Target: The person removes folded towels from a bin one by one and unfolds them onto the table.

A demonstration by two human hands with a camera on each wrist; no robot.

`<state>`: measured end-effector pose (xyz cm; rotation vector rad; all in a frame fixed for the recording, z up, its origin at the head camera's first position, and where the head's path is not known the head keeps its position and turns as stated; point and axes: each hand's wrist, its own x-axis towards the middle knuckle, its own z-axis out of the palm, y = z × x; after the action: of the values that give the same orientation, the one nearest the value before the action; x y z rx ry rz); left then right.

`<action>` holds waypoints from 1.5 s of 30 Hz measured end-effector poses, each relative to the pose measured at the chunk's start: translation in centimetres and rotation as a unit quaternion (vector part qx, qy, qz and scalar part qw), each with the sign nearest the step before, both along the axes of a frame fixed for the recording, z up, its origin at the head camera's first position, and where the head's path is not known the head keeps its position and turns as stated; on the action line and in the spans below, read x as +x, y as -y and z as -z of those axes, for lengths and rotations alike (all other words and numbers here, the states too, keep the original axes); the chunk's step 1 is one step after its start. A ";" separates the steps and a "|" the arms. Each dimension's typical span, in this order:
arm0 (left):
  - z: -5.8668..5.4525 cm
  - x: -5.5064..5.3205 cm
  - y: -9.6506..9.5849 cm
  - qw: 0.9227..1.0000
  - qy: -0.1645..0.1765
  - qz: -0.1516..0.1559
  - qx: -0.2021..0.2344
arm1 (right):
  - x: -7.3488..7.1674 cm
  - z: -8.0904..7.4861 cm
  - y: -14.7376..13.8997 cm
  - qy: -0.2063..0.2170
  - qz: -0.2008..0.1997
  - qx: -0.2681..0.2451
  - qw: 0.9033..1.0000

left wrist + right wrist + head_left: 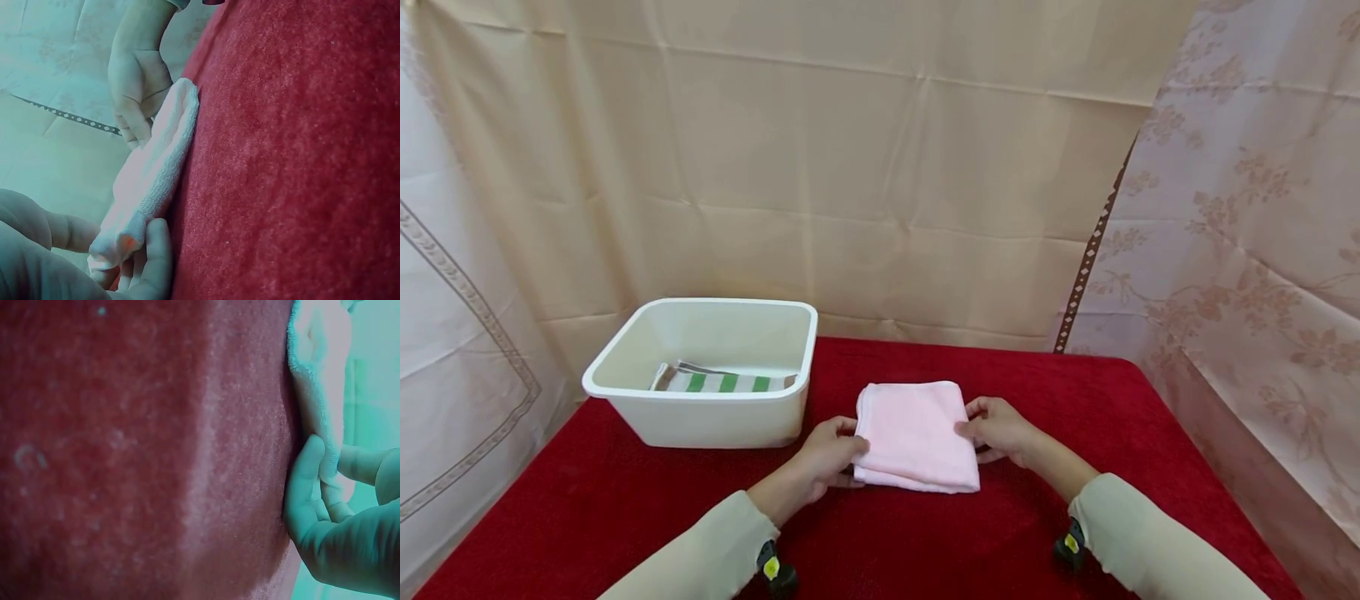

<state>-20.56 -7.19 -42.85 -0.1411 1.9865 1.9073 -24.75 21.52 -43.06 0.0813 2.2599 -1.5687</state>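
A pink towel, folded into a thick square, lies on the red cloth in the middle of the head view. My left hand pinches its left edge, thumb on top and fingers beneath. On the opposite edge my right hand does the same, with the thumb over the top. In the left wrist view the towel shows its layered side, and the fingers reach under it. The right wrist view has the towel's edge between thumb and fingers.
A cream plastic basin stands left of the towel, near my left hand. Inside it lies a cloth with green, white and brown stripes. Red cloth covers the table, and a beige curtain hangs behind.
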 end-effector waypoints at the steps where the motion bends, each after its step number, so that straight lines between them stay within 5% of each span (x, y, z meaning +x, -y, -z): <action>1: 0.0 0.0 0.0 1.000 0.002 0.000 0.002 | 0.0 0.0 0.0 -0.002 -0.001 0.006 1.000; 10: 0.2 0.1 0.3 1.000 0.006 0.000 0.014 | -0.8 -0.2 0.0 -0.055 0.032 0.095 0.993; 27: 0.1 0.0 0.5 1.000 0.010 0.007 0.012 | -1.7 -0.3 0.4 -0.040 0.004 0.053 0.998; 34: 0.1 -1.4 -0.2 1.000 0.011 -0.006 -0.010 | -2.7 -0.2 0.6 -0.027 0.011 0.052 0.998; 45: 0.4 -4.4 -1.6 0.996 -0.014 -0.073 -0.051 | -4.1 -0.3 0.7 0.001 0.036 0.028 0.999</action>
<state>-24.97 -5.60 -43.24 -0.2968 2.1476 1.9045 -28.86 20.82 -42.80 0.1808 2.3227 -1.5398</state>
